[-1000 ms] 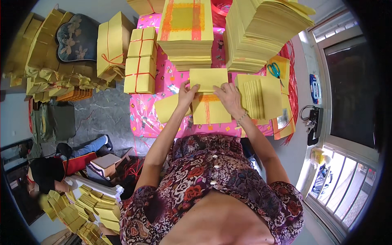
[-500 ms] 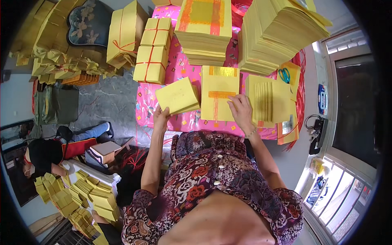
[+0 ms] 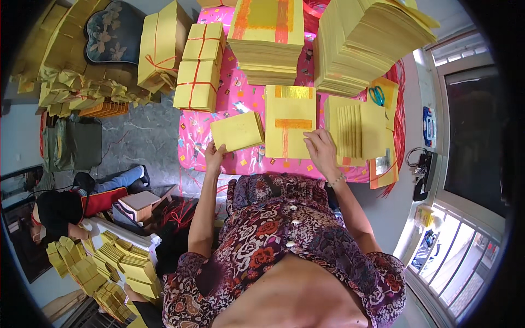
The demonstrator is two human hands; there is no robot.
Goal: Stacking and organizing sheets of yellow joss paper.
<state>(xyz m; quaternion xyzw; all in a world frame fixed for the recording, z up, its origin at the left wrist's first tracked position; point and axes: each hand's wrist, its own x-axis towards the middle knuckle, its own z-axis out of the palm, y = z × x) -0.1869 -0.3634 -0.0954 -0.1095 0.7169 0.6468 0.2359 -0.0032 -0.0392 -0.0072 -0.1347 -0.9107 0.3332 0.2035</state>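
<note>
My left hand (image 3: 214, 157) grips the near left corner of a folded yellow paper packet (image 3: 236, 132), thumb on top, tilted over the pink patterned table cover. Beside it lies a yellow joss paper sheet (image 3: 295, 106) with orange bands and a gold patch, on what looks like a low pile. At this sheet's right edge is my right hand (image 3: 324, 150), its fingers bent and slightly apart, with nothing visible in them. Close to the right hand, a row of overlapping folded yellow papers (image 3: 350, 131) rests on the table.
Tall yellow paper stacks (image 3: 268, 52) stand at the back, with red-tied bundles (image 3: 196, 85) at left. Teal-handled scissors (image 3: 377, 96) lie at right near red strings (image 3: 401, 109). A co-worker (image 3: 60, 213) is at another table of yellow papers at lower left.
The packet in my left hand has turned flatter, and its layers sit closer together. My right hand has drawn slightly toward me along the sheet's edge. The whole view has shifted a little.
</note>
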